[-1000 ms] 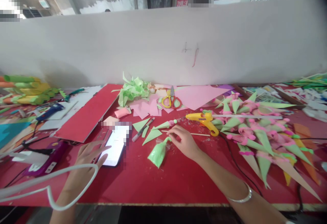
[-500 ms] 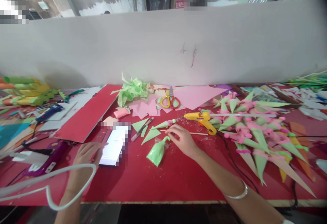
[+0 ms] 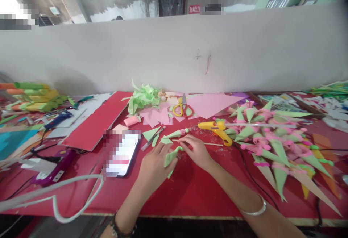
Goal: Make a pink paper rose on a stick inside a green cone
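Note:
A small clear bag of light green modelling clay point(image 3: 170, 157) lies on the red table in front of me, with clay poking out of its top. My left hand point(image 3: 154, 165) is closed around the bag and covers most of it. At the protruding clay, the fingers of my right hand point(image 3: 197, 151) are pinched together. Just beyond my hands lies a green paper cone with a pink frill and a green ball point(image 3: 176, 133). A thin stick point(image 3: 210, 143) rests behind my right hand, and a capped pen or knife point(image 3: 153, 137) lies to the left.
To the left is a lit phone point(image 3: 123, 154), with a red board point(image 3: 95, 122) behind it. A yellow glue gun point(image 3: 217, 127) lies at right beside a pile of paper cones point(image 3: 261, 136). Scissors point(image 3: 182, 110) and paper scraps point(image 3: 144, 98) are at the back. A white cable loop point(image 3: 78, 180) hangs front left.
My left hand has moved right from beside the phone onto the bag of green clay. My right hand stays at the bag's top. The phone's screen now shows different content.

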Available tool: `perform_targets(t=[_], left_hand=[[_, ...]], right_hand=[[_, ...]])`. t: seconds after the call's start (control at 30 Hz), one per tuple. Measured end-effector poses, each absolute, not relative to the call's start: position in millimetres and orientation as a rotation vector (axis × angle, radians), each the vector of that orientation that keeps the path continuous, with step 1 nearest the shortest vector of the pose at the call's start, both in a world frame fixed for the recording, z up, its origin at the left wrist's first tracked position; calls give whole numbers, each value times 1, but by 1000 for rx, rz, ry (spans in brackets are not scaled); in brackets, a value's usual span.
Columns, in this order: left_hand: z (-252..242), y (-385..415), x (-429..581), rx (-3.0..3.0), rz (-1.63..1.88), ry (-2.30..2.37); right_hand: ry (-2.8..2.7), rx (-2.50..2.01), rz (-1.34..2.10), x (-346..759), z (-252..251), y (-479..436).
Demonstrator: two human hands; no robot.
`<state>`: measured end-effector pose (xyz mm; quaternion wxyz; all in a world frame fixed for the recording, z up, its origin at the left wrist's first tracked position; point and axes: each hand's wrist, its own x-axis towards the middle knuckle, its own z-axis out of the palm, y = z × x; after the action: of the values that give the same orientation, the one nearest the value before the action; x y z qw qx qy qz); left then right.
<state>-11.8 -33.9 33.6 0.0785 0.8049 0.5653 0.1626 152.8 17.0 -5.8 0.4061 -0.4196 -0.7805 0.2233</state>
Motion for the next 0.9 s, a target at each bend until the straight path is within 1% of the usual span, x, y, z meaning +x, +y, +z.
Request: perform_targets(t=[0.13, 0.27, 0.43, 0.63, 0.9], left_hand=[[34, -26, -10, 2461, 403, 1666], [33, -33, -40, 2529, 564, 1590], [11, -58, -108, 2537, 731, 1946], [-12, -70, -157, 2677, 612, 2206], [-21, -66, -164, 2714, 538, 2276]], right_hand=[[-1973, -1097, 575, 153, -5, 16], [-1980, -1077, 573, 153, -7, 15], [-1989, -1071, 555, 152, -9, 14], [-1969, -1072, 582, 153, -9, 15], [-1949, -1057, 549, 153, -6, 17]])
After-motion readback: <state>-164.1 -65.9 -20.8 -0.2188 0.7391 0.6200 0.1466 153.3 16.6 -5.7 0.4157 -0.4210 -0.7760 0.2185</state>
